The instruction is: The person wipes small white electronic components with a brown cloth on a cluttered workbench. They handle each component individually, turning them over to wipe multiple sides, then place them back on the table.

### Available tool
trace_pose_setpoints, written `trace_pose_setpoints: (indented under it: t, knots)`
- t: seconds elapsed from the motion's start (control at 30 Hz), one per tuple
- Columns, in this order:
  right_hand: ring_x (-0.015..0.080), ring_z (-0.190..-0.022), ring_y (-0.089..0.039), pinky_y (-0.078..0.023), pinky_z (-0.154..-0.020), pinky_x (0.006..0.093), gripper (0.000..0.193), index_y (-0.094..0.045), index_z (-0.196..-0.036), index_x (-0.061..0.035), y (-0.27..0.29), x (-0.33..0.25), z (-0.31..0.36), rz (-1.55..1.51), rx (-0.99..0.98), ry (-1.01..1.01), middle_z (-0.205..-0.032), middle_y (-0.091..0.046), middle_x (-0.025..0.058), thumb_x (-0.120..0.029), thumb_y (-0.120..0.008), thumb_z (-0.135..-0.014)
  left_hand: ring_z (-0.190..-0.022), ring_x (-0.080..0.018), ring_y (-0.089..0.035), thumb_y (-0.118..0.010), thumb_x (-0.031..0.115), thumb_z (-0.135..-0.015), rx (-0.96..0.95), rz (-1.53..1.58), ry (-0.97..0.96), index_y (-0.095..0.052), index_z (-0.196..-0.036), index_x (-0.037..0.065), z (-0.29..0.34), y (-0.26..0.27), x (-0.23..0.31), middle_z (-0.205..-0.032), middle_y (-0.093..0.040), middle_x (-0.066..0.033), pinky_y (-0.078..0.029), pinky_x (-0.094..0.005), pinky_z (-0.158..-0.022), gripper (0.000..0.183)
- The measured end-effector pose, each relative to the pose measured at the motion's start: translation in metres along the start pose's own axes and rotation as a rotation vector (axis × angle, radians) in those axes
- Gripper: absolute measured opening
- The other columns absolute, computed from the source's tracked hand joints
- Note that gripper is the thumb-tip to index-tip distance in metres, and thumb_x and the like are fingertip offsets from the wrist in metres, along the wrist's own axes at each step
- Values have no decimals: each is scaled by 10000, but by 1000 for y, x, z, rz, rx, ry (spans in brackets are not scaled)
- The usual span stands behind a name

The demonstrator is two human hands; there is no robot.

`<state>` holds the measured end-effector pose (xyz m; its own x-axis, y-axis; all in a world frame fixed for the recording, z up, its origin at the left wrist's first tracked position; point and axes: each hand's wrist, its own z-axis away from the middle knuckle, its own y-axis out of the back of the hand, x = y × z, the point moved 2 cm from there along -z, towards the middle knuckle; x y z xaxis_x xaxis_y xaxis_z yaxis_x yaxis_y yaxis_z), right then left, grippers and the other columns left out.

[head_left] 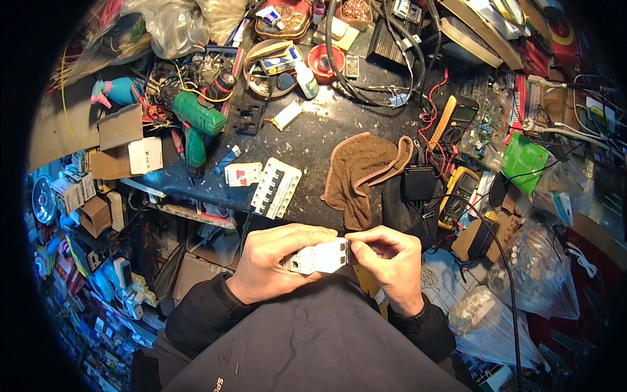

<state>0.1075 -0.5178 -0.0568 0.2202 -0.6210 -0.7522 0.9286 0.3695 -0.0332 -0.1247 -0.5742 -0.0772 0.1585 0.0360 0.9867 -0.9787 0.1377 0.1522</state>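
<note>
My left hand (279, 256) is closed around a white circuit breaker (323, 257) in front of my body, just off the table's near edge. The breaker has dark openings at its right end. Thumb and forefinger of my right hand (390, 261) pinch together at that end; any small part between them is hidden. Beyond my left hand, on the table, lies a row of white breakers (276, 187) with black switches. Beside it sits a white breaker with a red switch (243, 174).
A brown cloth (366, 171) lies beyond my right hand, next to a black pouch (403, 212) and a yellow multimeter (459, 196). At the left rests a green cordless drill (197, 124). Black cables (372, 98) and a red bowl (324, 62) are farther back.
</note>
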Motion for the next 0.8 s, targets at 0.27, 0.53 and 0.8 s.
trace_pose_setpoints:
  t: [0.27, 0.53, 0.8]
  knots:
    - [113, -960, -802, -661, -870, 254, 111, -817, -1130, 69, 4, 4, 0, -26, -14, -63, -1050, -838, 85, 40, -804, -1023, -1136, -350, -849, -986, 171, -837, -51, -28, -64, -821, -1238, -30, -2, 4, 1, -1230, -856, -190, -680, -415, -979, 478]
    - [134, -968, -806, -666, -893, 273, 139, -790, -1160, 86, 8, 2, 0, -88, -72, -101, -1067, -832, 108, 46, -786, -1027, -1135, -347, -850, -986, 164, -834, -53, -3, -52, -825, -1238, -23, -3, 2, 0, -1232, -857, -188, -681, -412, -982, 474]
    - [131, -789, -751, -647, -738, 292, 83, -732, -1067, 74, 0, 6, -2, -204, -55, -122, -966, -781, 103, 1, -749, -1033, -1134, -354, -851, -984, 147, -819, -55, 24, -77, -824, -1241, -20, -3, 3, -3, -1223, -855, -196, -682, -416, -982, 482]
